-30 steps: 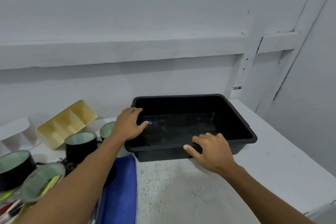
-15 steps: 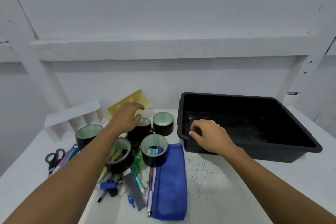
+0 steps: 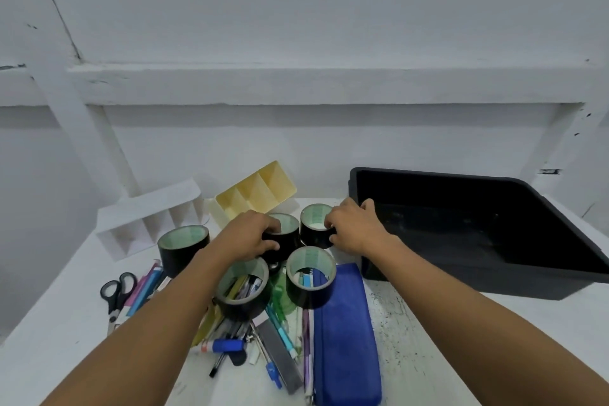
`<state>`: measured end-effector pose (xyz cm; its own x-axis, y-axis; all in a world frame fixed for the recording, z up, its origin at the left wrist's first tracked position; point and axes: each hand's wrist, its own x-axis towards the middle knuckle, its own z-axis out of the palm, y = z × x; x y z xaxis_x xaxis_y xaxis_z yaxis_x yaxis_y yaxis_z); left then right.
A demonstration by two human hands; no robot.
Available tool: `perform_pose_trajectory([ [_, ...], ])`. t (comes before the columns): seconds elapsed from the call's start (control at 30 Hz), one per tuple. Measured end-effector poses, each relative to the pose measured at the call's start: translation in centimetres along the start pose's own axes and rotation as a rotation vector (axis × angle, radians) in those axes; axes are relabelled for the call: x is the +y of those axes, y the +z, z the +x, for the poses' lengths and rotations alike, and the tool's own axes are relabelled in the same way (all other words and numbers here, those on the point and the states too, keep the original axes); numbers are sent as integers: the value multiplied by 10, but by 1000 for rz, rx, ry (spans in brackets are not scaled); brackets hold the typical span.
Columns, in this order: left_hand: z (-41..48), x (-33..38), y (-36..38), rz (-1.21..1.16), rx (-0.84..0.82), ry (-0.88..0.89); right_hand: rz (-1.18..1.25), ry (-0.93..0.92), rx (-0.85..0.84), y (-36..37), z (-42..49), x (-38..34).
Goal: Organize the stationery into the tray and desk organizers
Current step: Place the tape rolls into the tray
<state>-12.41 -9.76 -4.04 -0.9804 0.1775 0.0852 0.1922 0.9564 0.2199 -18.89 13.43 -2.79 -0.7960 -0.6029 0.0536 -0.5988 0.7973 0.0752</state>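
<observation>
While your left hand (image 3: 250, 236) curls round one black tape roll (image 3: 286, 241) and your right hand (image 3: 354, 227) clasps the second tape roll (image 3: 313, 226), both just left of the black tray (image 3: 428, 186), a hasty lift may nudge the nearer rolls (image 3: 244, 303), perched on pens (image 3: 237, 328), and scatter them.

White table (image 3: 412, 359): black tray (image 3: 428, 174), tape rolls (image 3: 183, 249), scissors (image 3: 117, 290), blue pouch (image 3: 342, 333).

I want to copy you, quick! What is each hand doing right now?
Left hand: grips the middle black tape roll.
Right hand: grips the right black tape roll, beside the tray.
</observation>
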Motion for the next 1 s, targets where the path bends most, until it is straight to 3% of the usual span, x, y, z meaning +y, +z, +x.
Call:
perform_pose_trajectory([
  [0.1, -1, 0, 1, 57, 27, 63, -55, 21, -101, 4, 8, -9],
  [0.17, -3, 0, 0, 89, 65, 115, -66, 45, -81, 7, 11, -13],
  [0.27, -3, -1, -3, 73, 99, 170, 38, 99, 83, 7, 12, -11],
  [0.43, 5, -1, -11, -168, 201, 154, 679, 282, 440, -26, 9, 9],
  [0.5, 14, 3, -16, -243, 232, 126, 719, 279, 511, -38, 4, 34],
  [0.57, 27, 13, -22, -313, 266, 103, 583, 257, 455, -41, -8, 64],
  [0.73, 64, 57, -28, -352, 305, 168, 285, 231, 118, -6, -40, 121],
  [0.87, 96, 85, -22, -332, 306, 222, 477, 119, -74, 12, -52, 132],
  [1.0, 127, 108, -13, -297, 335, 270, 783, 99, -149, 14, -57, 137],
])
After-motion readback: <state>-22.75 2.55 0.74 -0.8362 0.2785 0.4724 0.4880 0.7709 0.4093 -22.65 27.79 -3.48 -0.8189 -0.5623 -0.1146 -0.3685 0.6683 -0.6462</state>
